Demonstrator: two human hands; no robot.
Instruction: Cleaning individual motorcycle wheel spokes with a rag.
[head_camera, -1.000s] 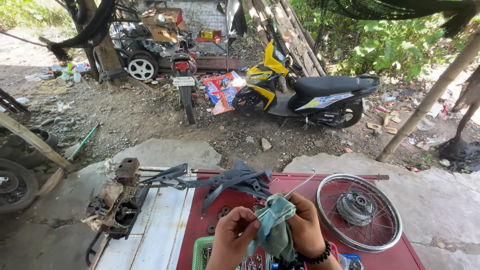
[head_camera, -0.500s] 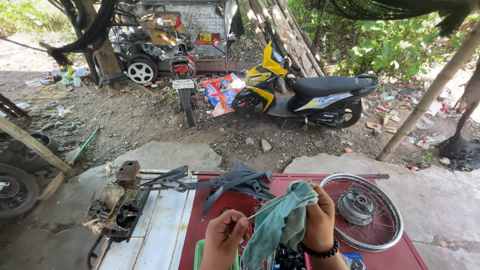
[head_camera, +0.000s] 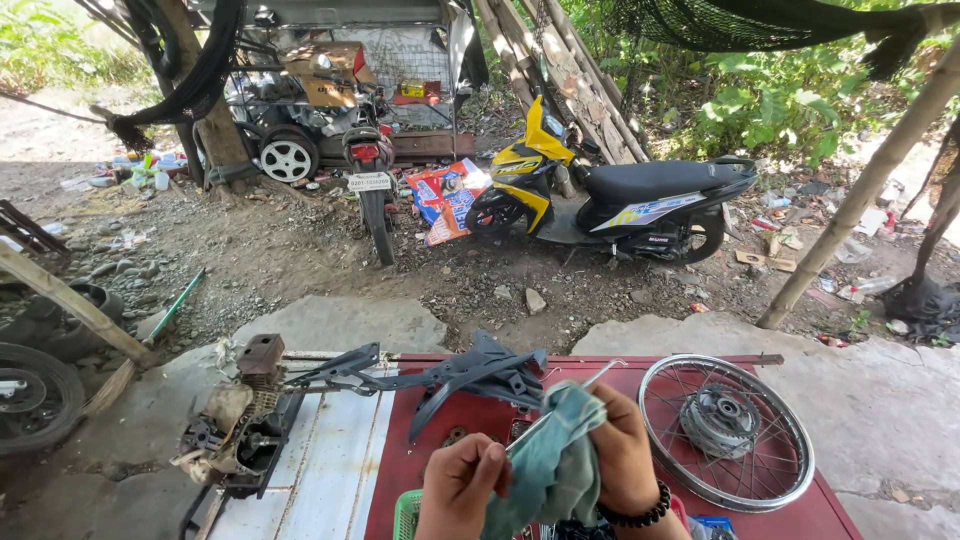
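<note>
Soft teal cloth (head_camera: 555, 460), shiny metal spoke (head_camera: 565, 400), glossy red table (head_camera: 420, 450)

Your left hand (head_camera: 462, 488) sits low near the bottom edge, fingers curled into a loose fist, knuckles up. Your right hand (head_camera: 622, 452) is raised just beside it, fingers closed in a grip, a beaded band around its wrist.

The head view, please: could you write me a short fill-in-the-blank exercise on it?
1. The right hand wraps a teal ____ around a thin metal rod.
2. The spoked wheel lies flat on the ____ table.
3. The scooter parked behind is black and ____.
4. The left hand grips the rod's ____ end.

Missing words: cloth; red; yellow; lower
</note>
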